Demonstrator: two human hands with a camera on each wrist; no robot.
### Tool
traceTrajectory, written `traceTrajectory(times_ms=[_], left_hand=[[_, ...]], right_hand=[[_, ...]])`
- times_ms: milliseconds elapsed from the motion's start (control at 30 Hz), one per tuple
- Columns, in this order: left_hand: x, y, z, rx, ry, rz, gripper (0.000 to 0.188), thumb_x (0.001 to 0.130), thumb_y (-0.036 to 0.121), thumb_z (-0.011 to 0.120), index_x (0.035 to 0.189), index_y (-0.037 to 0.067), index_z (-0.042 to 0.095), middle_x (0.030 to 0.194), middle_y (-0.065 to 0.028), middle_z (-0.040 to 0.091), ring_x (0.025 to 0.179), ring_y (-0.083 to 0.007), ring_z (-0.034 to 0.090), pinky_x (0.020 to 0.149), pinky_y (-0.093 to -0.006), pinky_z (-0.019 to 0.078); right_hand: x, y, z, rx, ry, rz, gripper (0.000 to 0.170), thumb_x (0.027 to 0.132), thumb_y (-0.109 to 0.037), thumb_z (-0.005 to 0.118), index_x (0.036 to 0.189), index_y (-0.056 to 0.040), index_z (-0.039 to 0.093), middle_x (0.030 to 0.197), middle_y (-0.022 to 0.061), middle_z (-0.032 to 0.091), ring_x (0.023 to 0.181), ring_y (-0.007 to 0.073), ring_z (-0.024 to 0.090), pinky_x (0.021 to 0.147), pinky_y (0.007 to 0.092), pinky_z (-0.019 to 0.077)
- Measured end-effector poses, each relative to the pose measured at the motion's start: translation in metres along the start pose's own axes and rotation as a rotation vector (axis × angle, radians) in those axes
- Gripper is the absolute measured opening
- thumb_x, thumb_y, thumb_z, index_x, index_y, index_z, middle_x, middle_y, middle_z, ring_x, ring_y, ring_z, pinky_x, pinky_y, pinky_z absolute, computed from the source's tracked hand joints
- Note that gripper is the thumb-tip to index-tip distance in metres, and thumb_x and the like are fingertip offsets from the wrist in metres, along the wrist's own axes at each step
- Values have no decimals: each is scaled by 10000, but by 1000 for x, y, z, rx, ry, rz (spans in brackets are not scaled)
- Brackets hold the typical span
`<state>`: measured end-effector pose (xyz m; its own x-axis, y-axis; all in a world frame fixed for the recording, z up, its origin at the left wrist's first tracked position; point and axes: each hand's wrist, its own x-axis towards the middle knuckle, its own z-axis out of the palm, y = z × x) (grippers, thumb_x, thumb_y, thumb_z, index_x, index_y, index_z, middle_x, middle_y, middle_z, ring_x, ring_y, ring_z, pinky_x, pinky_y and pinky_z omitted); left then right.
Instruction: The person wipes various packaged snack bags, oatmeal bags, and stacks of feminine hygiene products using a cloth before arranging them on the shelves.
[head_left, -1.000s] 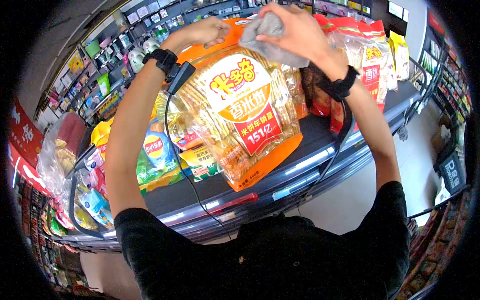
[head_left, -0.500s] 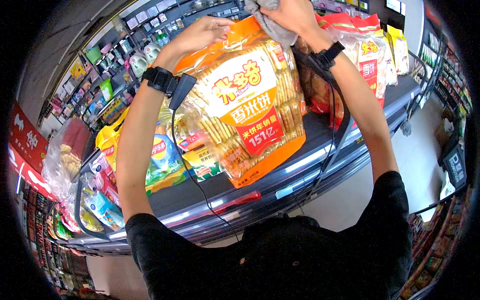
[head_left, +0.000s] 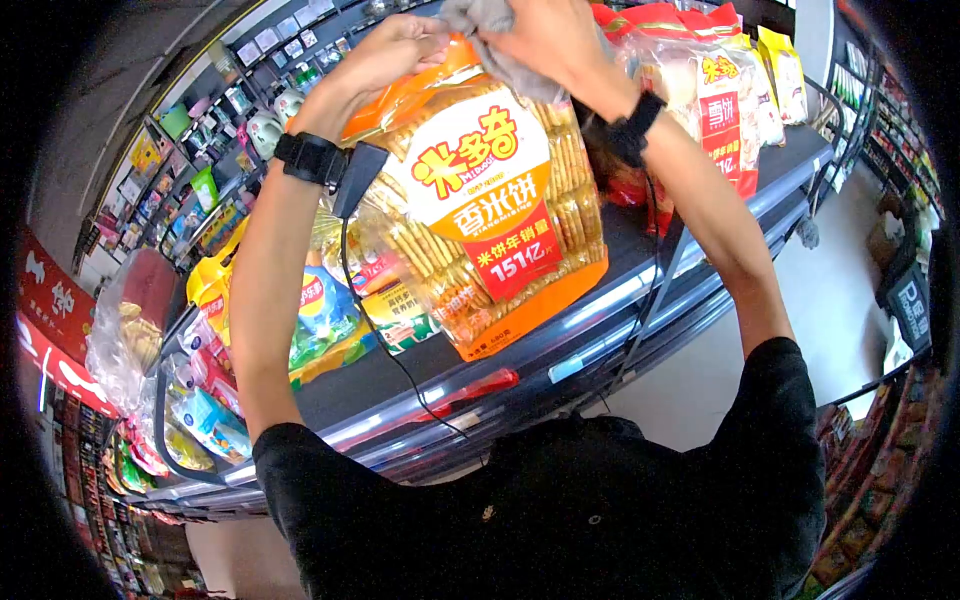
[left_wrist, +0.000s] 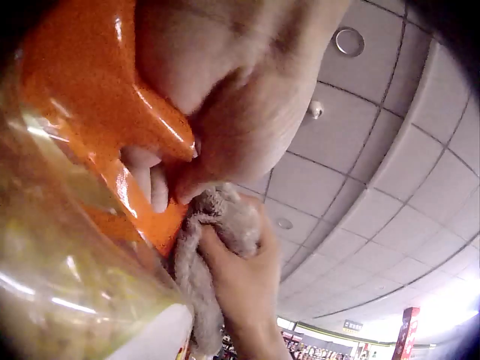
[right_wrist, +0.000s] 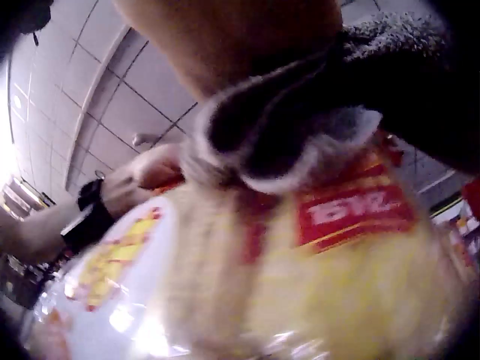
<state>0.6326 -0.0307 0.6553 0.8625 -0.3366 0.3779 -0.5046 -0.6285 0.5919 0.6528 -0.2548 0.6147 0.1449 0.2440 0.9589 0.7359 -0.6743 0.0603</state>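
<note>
A large clear-and-orange bag of rice crackers (head_left: 490, 200) stands upright on the dark shelf in the head view. My left hand (head_left: 392, 58) grips its orange top edge at the left; in the left wrist view, fingertips (left_wrist: 157, 187) show through the handle hole. At the bag's top right, my right hand (head_left: 550, 45) holds a bunched grey cloth (head_left: 522, 76), which lies against the orange strip close beside the left hand. The cloth (right_wrist: 300, 150) hides most of the right fingers in the right wrist view.
Right of the bag stands a red-topped cracker bag (head_left: 700, 100), with a yellow packet (head_left: 782, 75) beyond it. Chip bags (head_left: 325, 305) and other snack packets crowd the left. A metal rail edges the dark shelf (head_left: 330, 400). A black cable (head_left: 365, 320) hangs from the left wrist.
The right hand and cloth have gone up, then left along the bag's top, toward the left hand. The left hand stays at the top edge, and the bag has shifted slightly.
</note>
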Motion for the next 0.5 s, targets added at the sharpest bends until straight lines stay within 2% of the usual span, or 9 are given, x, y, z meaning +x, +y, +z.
traceTrajectory(times_ms=[67, 133, 200, 267, 333, 400, 500], left_hand=[[5, -4, -3, -20, -122, 7, 310, 975, 44, 476, 1246, -30, 607, 1120, -60, 674, 1001, -102, 625, 920, -234, 491], [-3, 9, 1, 0, -203, -24, 317, 987, 60, 481, 1267, -28, 599, 1151, -60, 663, 1044, -103, 613, 962, -237, 473], [-9, 8, 14, 49, 80, -79, 315, 992, 70, 495, 1274, -30, 594, 1162, -70, 658, 1045, -112, 615, 961, -243, 476], [-7, 5, 11, 18, 37, -75, 324, 998, 89, 509, 1291, -30, 582, 1168, -72, 655, 1049, -113, 613, 959, -241, 476], [0, 6, 6, -18, 8, -55, 337, 1003, 108, 523, 1307, -30, 570, 1175, -73, 652, 1052, -114, 610, 958, -240, 476], [-1, 2, 9, 5, -6, -11, 346, 1008, 124, 533, 1311, -38, 562, 1179, -74, 653, 1052, -115, 613, 949, -238, 481], [-8, 10, 12, 18, -55, -1, 347, 1011, 129, 532, 1310, -45, 559, 1182, -75, 653, 1051, -116, 616, 935, -235, 488]], right_hand=[[-11, -10, 1, 6, 128, -164, 364, 746, -294, 747, 1087, -210, 650, 895, 94, 683, 919, 318, 663, 804, 447, 525], [-17, -9, 10, 15, 180, -205, 353, 726, -271, 749, 1063, -212, 661, 882, 93, 680, 897, 313, 662, 786, 452, 521], [-9, 7, 16, -124, 181, -81, 344, 703, -240, 749, 1036, -215, 670, 891, 85, 679, 924, 302, 655, 774, 451, 516], [-6, 17, 22, -81, 234, -40, 337, 702, -216, 744, 1030, -215, 670, 895, 82, 680, 926, 300, 650, 767, 450, 514], [-11, 2, 12, -39, 259, -72, 328, 712, -207, 739, 1034, -212, 671, 901, 83, 686, 914, 299, 651, 768, 450, 513], [-15, 4, 9, -89, 231, -103, 336, 717, -225, 747, 1044, -207, 670, 909, 85, 688, 908, 306, 648, 770, 447, 514], [-15, 9, 5, -7, 158, -89, 369, 702, -243, 767, 1053, -204, 662, 919, 83, 683, 923, 321, 640, 794, 442, 513]])
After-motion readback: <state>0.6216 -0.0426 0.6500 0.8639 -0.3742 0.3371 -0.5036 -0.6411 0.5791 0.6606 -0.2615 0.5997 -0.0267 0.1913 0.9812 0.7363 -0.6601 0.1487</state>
